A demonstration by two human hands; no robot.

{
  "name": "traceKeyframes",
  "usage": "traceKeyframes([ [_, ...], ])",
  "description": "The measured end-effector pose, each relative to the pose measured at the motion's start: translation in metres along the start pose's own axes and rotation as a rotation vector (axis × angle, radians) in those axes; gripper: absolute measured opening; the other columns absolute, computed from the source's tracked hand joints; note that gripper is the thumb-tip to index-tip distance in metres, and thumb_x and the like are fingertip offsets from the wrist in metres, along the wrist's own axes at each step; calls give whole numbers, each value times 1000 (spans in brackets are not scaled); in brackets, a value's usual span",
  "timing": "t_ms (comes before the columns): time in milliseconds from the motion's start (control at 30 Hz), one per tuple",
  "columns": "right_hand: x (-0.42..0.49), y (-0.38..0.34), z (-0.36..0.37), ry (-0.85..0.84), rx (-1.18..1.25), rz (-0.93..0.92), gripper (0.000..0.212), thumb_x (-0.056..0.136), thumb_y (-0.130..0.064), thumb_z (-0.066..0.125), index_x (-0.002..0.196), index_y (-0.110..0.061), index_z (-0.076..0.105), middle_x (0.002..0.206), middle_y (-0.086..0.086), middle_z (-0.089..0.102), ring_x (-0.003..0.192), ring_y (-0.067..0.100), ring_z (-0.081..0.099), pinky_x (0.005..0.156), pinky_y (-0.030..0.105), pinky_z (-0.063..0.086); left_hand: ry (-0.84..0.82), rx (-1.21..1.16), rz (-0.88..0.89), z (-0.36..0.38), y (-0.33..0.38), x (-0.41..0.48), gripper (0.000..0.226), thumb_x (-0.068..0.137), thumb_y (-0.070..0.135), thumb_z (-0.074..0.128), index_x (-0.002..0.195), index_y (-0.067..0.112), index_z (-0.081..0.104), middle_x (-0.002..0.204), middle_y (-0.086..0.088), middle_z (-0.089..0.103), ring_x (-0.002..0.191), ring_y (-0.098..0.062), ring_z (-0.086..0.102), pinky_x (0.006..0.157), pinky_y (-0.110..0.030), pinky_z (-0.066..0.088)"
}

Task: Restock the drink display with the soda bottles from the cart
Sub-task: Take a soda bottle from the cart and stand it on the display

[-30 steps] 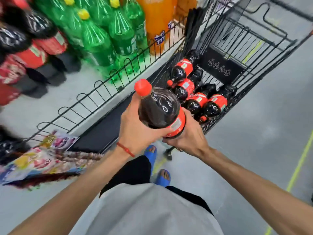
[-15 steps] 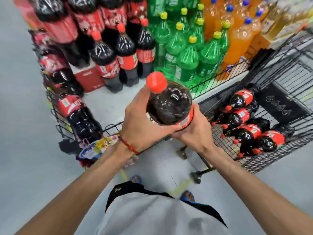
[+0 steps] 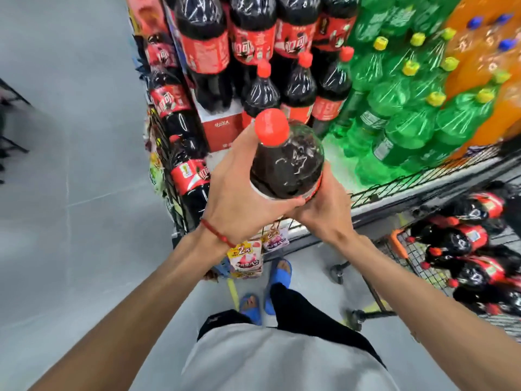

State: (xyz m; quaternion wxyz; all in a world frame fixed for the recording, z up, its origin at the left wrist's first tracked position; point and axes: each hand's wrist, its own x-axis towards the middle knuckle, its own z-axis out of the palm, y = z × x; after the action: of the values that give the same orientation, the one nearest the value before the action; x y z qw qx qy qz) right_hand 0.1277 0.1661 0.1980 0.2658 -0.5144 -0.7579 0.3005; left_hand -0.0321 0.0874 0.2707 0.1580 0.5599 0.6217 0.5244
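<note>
Left hand (image 3: 239, 193) is curling round the near left side of the big cola bottle (image 3: 287, 165), with the thumb reaching up beside the neck. I am seeing the right hand (image 3: 324, 213) cupping the bottle from below and from the right, its fingers tucking in under the red label. Both hands are gripping it, so the bottle is hanging in the air in front of the drink display (image 3: 380, 207) and is not touching it. Its red cap (image 3: 272, 128) is pointing up toward me and tipping a little to the left.

Behind the bottle I am seeing more cola bottles (image 3: 298, 86) standing in rows on the display, with a red box (image 3: 222, 128) sitting among them. Green bottles (image 3: 394, 108) with yellow caps are standing to their right, and orange bottles (image 3: 479, 52) are standing further right again.

I am seeing the cart (image 3: 417, 263) sitting on the right, just beside the display. Some cart bottles (image 3: 462, 241) are lying on their sides in it (they are blurry, so I am not counting them).

A red string (image 3: 217, 230) is going round the left wrist. Small snack packets (image 3: 245, 258) are hanging at the near corner of the display, under the hands. Blue sandals (image 3: 279, 273) are standing on the grey floor (image 3: 70, 193).
</note>
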Motion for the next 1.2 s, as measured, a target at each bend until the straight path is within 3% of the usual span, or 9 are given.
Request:
traceKeyframes([
  [200, 53, -2, 42, -93, 62, 17, 97, 58, -49, 91, 140, -31, 43, 116, -20, 65, 108, 11, 63, 77, 23, 41, 27, 140, 24, -2, -35, 38, 96, 56, 32, 100, 137, 9, 55, 133, 1, 63, 124, -12, 60, 106, -31, 48],
  [300, 77, 3, 66, -125, 73, 42, 96, 57, -60, 79, 140, -28, 44, 120, -10, 69, 108, 20, 65, 76, 28, 47, 10, 191, 2, 4, -57, 54, 97, 57, 27, 99, 139, 7, 52, 137, -2, 60, 128, -14, 57, 109, -22, 43],
  [500, 127, 21, 122, -217, 77, 172, 83, 68, -39, 85, 136, -21, 41, 112, -3, 70, 101, 30, 67, 76, 37, 54, -57, 297, -119, 18, -113, 97, 100, 63, 30, 96, 146, 12, 45, 147, -7, 52, 137, -19, 51, 110, -38, 46],
  [633, 146, 26, 152, -295, 71, 295, 75, 76, -32, 83, 130, -18, 32, 108, 3, 70, 97, 36, 68, 72, 41, 53, -50, 357, -168, 25, -141, 111, 99, 67, 37, 94, 144, 28, 33, 150, -9, 49, 137, -16, 49, 113, -16, 36],
  [800, 172, 25, 180, -369, 88, 481, 63, 85, -34, 76, 124, -14, 30, 111, 5, 66, 103, 36, 65, 74, 36, 43, -65, 398, -187, 33, -180, 129, 96, 66, 40, 92, 143, 24, 37, 151, -9, 49, 140, -17, 46, 115, -23, 40],
  [900, 179, 23, 195, -395, 76, 506, 53, 89, -34, 68, 117, -17, 26, 111, 6, 66, 100, 36, 65, 73, 38, 44, -55, 411, -242, 32, -193, 131, 100, 64, 38, 92, 145, 24, 35, 150, -9, 48, 137, -15, 46, 110, -5, 30],
  [1033, 182, 19, 207, -410, 98, 448, 57, 87, -29, 67, 124, -17, 25, 108, 5, 69, 92, 34, 68, 74, 44, 54, -10, 412, -314, 25, -201, 140, 101, 64, 41, 95, 147, 13, 44, 149, -5, 50, 136, -11, 49, 110, -12, 37],
  [1100, 185, 18, 210, -416, 138, 437, 59, 87, -26, 67, 128, -16, 26, 109, 4, 70, 92, 33, 69, 76, 47, 56, 13, 414, -312, 23, -203, 146, 100, 64, 45, 94, 146, 17, 43, 148, -1, 51, 134, -2, 46, 108, -8, 34],
  [1200, 194, 16, 216, -429, 191, 436, 58, 89, -23, 67, 133, -12, 31, 114, 5, 69, 97, 32, 68, 77, 40, 53, 1, 415, -332, 20, -206, 152, 100, 65, 44, 94, 146, 17, 44, 148, -2, 52, 135, -6, 48, 111, -14, 37],
])
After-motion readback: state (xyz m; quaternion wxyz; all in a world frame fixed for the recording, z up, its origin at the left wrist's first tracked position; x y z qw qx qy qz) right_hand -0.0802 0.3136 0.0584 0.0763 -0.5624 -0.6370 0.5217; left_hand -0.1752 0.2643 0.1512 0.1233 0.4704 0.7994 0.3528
